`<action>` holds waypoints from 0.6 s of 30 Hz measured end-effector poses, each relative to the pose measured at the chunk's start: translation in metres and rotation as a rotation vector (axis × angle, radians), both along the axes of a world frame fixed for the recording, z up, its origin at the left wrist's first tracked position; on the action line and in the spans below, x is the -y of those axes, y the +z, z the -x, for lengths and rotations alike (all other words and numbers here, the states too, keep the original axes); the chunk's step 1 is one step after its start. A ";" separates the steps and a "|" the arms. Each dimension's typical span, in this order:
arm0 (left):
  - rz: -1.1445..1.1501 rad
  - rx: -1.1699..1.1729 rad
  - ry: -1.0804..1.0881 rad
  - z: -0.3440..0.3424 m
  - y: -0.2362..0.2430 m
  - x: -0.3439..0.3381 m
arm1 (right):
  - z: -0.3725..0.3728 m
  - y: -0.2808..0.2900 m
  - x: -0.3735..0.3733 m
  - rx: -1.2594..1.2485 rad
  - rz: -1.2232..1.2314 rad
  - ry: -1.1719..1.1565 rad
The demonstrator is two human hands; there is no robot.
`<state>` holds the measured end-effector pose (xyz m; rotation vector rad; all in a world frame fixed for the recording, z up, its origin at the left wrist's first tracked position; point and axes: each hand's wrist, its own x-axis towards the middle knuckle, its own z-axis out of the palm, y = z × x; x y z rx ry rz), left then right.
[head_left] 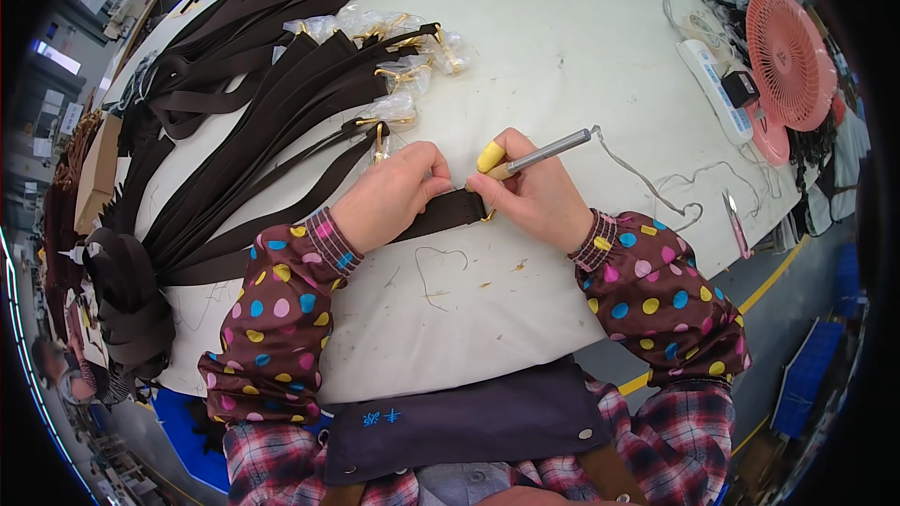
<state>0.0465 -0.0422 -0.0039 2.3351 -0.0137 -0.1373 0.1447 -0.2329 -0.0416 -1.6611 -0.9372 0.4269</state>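
My right hand (530, 201), a yellow cover on one finger, is closed round a pen-like tool (553, 150) with a silver barrel and a cord, its tip at the end of a dark brown strap (441, 220) with a gold metal fitting (487, 216). My left hand (389, 192) is closed just left of that, over the same strap, fingertips pinched; what they hold is too small to make out. More dark straps (262, 122) lie beside and behind it, their gold fittings wrapped in clear plastic (403, 75). A loose thread lies on the white table (525, 309) below my hands.
At the right are a pink fan (786, 56), a white power strip (712, 84) with a black plug, cords and pink-handled snips (736, 220). A cardboard box (98, 173) and bunched straps (131, 300) are at the left. Another person (70, 370) is at the far left edge.
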 end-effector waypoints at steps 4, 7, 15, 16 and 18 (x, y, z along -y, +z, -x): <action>0.193 -0.167 0.061 -0.002 0.005 0.005 | 0.000 0.001 0.002 0.009 0.001 -0.005; 0.287 -0.156 0.062 -0.001 0.002 0.005 | 0.000 0.001 0.002 0.012 0.008 0.000; 0.329 -0.107 0.056 -0.001 0.000 0.006 | 0.000 0.000 0.001 0.033 0.029 0.000; 0.323 -0.121 0.054 -0.002 0.002 0.007 | 0.000 -0.001 0.002 0.035 0.030 -0.001; 0.320 -0.133 0.052 -0.002 0.002 0.007 | 0.000 -0.002 0.002 0.040 0.033 -0.004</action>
